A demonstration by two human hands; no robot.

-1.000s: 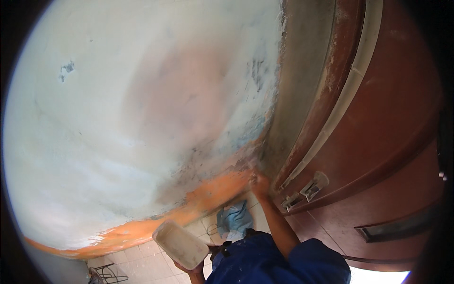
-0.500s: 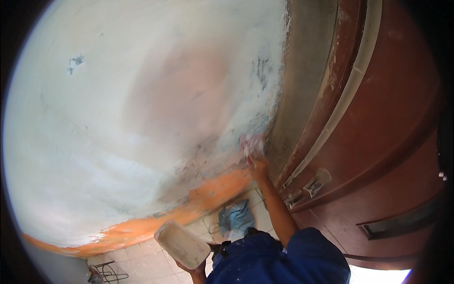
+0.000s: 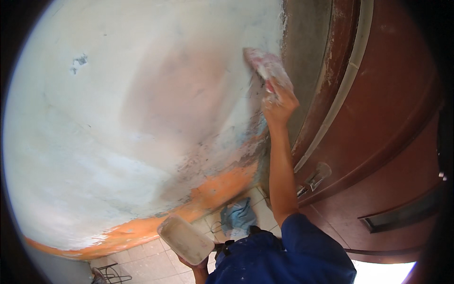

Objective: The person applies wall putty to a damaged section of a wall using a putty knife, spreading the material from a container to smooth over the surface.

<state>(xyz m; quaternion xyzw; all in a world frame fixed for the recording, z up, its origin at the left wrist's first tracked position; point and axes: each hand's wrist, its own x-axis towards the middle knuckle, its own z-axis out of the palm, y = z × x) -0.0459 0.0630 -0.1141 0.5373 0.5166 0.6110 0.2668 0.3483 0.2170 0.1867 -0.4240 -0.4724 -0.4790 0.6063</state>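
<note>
My right hand [image 3: 280, 105] is closed round the reddish handle of a plastering trowel [image 3: 263, 60]. White paste smears the trowel and my fingers. Its broad blade lies against the patchy white wall [image 3: 85, 123], close to the right-hand edge by the door frame. At the lower middle, my left hand [image 3: 197, 265] grips a pale rectangular tub [image 3: 187, 240] from beneath and holds it tilted near the wall's foot. Inside the tub shows a thin, dull beige coating. Most of the left fingers are hidden under it.
A brown door [image 3: 388, 104] with a handle [image 3: 318, 177] stands to the right, beside its worn frame [image 3: 338, 61]. Bare orange [image 3: 227, 182] runs along the wall's bottom. On the tiled floor [image 3: 142, 262] lie a blue cloth or bag [image 3: 240, 215] and a thin metal rack [image 3: 113, 272].
My right hand has swept the trowel upward along the wall's right edge, leaving a darker wet streak behind it. The tub in my left hand has barely shifted.
</note>
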